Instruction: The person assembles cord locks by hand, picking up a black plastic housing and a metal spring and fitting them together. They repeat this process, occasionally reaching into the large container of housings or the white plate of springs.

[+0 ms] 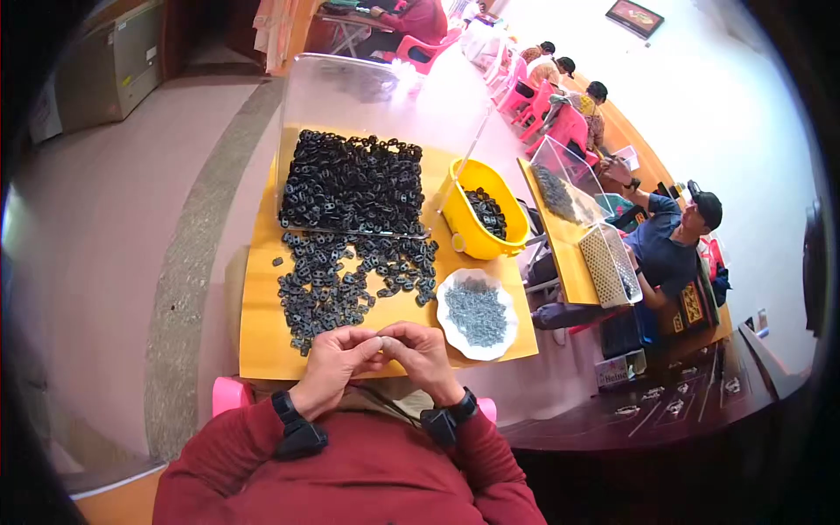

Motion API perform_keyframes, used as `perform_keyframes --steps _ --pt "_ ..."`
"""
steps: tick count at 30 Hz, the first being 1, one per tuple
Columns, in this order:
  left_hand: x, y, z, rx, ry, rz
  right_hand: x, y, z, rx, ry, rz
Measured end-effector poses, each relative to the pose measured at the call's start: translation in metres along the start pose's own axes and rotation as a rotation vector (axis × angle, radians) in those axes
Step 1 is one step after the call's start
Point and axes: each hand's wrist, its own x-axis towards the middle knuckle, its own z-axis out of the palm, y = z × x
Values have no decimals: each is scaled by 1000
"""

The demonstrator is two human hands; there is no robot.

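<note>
Over the near edge of the wooden table [262, 328], my left hand [335, 366] and my right hand [422, 359] meet at the fingertips. Both are closed in a pinch; whatever they hold is too small or hidden to make out. Just beyond my fingers lies a loose spread of small black plastic pieces [319, 289], oval with two holes. To the right of my right hand sits a white scalloped dish [448, 328] filled with tiny grey parts [477, 313]. Behind the dish stands a yellow tub [459, 219] with more black pieces inside.
A clear plastic box [319, 96], open toward me, holds a large heap of black pieces [350, 184]. On the right, a person in a dark blue shirt [669, 249] works at another table [560, 254] with a perforated basket [604, 262]. Pink chairs [569, 127] line the far wall.
</note>
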Motion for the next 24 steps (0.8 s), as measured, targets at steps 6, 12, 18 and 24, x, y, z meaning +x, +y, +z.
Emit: perform_keyframes --steps 6,12,18,24 --pt "-5 4 12 5 27 -9 -8 -6 -1 111 53 -6" --pt "-2 0 8 26 4 -2 -11 -11 -9 164 124 49" --pt "-2 1 8 -35 -5 -12 -15 -19 -87 -1092 342 -179" --pt "-4 4 12 -16 7 -27 -23 -6 -114 -1335 345 87"
